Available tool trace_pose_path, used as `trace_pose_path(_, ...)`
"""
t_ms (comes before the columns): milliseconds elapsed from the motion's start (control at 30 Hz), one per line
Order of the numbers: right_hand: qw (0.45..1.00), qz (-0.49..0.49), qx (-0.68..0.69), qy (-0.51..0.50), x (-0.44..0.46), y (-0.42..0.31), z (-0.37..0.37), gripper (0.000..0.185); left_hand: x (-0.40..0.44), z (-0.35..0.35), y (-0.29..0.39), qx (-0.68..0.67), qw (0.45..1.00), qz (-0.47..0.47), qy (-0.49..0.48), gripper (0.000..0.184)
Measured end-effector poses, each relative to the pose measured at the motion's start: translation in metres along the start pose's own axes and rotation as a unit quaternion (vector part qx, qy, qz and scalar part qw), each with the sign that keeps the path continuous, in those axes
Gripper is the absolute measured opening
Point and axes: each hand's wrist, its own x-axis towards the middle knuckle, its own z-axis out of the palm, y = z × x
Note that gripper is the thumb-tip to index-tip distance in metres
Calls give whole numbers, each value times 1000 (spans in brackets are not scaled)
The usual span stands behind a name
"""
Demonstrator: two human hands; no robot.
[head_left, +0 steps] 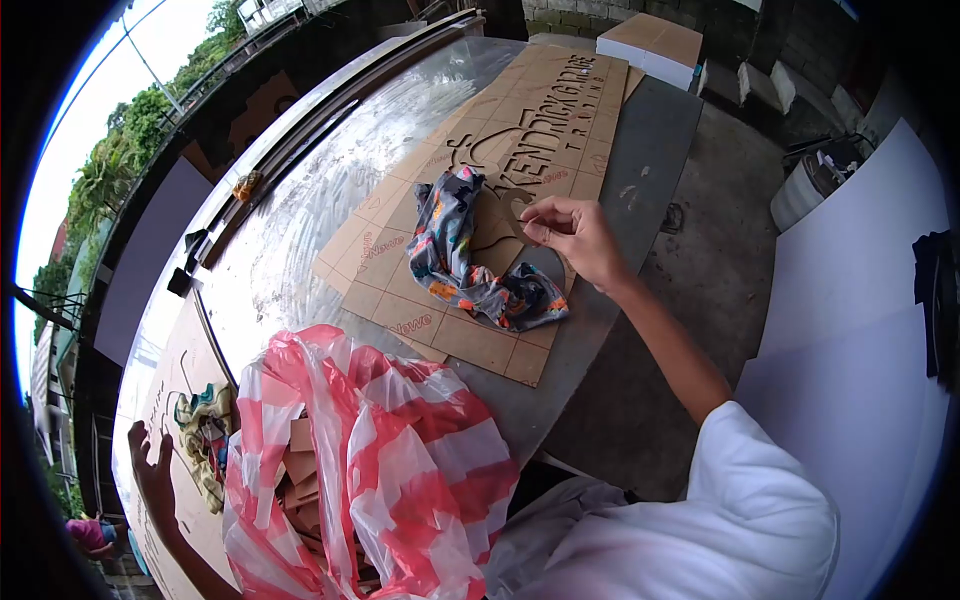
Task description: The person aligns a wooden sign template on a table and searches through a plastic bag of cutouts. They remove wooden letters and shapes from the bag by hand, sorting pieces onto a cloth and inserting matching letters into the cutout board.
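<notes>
My right hand (575,238) is above the brown paper-faced sheet (420,290), thumb and fingertips pinched together. Near those fingertips is a thin, curved brown edge; whether they grip it I cannot make out. The sheet has large cut-out letters reading "KENDRICK GARAGE". A crumpled grey patterned cloth (460,255) lies on it, just left of my right hand. At the far left, my left hand (152,468) is open with fingers apart, close to a second lettered sheet (175,375); contact is unclear. A yellowish bundled cloth (205,435) lies beside that hand.
A red-and-white striped plastic bag (420,430) with brown offcuts (300,475) inside stands directly before me. The sheets rest on a grey metal-topped table (645,150). A white box with a brown top (655,45) is at the far end. Large white panels (850,350) are at right.
</notes>
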Motion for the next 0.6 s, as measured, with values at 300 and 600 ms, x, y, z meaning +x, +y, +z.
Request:
trace_pose_path(300,974,-209,30,-76,-42,-97,101,40,33,19,383,-441,843,64,-303,43)
trace_pose_path(600,879,-201,-431,-30,-45,-10,72,58,97,84,347,-388,848,42,-360,6)
